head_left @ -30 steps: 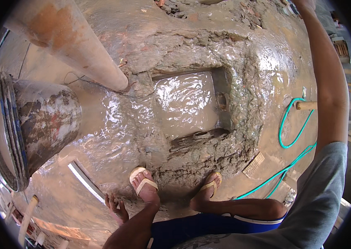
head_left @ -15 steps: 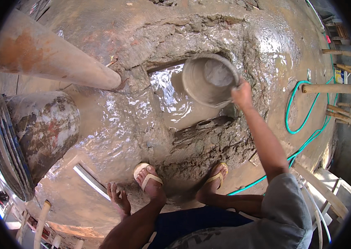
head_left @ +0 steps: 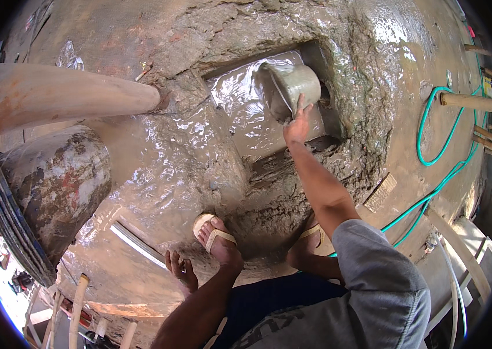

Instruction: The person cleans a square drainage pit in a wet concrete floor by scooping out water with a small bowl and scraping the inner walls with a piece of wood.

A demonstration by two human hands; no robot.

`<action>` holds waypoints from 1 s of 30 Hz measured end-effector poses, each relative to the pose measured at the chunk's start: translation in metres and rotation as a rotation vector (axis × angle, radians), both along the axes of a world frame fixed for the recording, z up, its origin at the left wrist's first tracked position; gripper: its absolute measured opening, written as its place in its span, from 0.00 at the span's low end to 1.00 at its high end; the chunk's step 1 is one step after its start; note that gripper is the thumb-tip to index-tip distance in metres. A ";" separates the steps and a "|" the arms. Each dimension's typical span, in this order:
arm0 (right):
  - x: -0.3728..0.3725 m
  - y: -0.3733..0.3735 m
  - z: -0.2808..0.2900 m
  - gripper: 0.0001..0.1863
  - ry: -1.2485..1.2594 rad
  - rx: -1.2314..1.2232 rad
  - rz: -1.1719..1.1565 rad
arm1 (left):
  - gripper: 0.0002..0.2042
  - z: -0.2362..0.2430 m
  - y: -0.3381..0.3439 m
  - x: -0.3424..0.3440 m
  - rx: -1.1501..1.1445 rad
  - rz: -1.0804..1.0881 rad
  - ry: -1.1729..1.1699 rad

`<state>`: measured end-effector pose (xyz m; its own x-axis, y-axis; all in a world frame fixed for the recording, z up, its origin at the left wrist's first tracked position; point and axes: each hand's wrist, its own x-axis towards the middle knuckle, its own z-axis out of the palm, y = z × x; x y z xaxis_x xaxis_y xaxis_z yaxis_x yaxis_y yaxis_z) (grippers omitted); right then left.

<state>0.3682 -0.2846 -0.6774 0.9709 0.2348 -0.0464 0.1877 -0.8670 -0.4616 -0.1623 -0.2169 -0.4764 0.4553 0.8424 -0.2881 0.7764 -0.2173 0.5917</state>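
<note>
Tipped in muddy water (head_left: 243,116) at one o'clock, the grey bucket (head_left: 305,83) has the right hand (head_left: 298,124) clamped at its six-o'clock edge; the left hand (head_left: 182,271) hangs empty. Likely stiff, slick, heavy when full: best gripped there.

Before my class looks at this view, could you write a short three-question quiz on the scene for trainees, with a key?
1. Which hand holds the small grey bucket?
2. True or false: the green hose lies to the right of the rectangular pit.
3. What shows inside the rectangular pit? (a) dry sand (b) muddy water (c) gravel

Key:
1. The right hand.
2. True.
3. b, muddy water.
</note>
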 end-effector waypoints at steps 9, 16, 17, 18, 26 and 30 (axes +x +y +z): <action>0.019 -0.026 0.050 0.54 0.446 -0.270 0.735 | 0.28 -0.005 0.015 0.020 -0.066 0.030 0.000; 0.116 -0.029 0.086 0.43 0.732 -0.333 0.725 | 0.29 -0.015 0.009 0.038 -0.089 -0.016 -0.074; 0.128 -0.034 0.092 0.41 0.885 -0.258 0.530 | 0.29 -0.017 0.009 0.033 -0.063 -0.027 -0.133; 0.140 -0.040 0.101 0.40 1.000 -0.179 0.313 | 0.29 -0.019 0.009 0.030 -0.068 -0.017 -0.139; 0.209 -0.024 0.307 0.21 0.745 0.281 -0.059 | 0.30 -0.014 0.013 0.016 -0.002 -0.008 -0.150; 0.260 0.047 0.356 0.15 0.419 0.199 0.110 | 0.28 -0.008 0.014 0.008 0.025 0.007 -0.138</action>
<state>0.6278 -0.2374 -0.3209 0.8471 0.3797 -0.3719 0.0361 -0.7393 -0.6724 -0.1539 -0.2033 -0.4848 0.4832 0.8518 -0.2023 0.6898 -0.2280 0.6871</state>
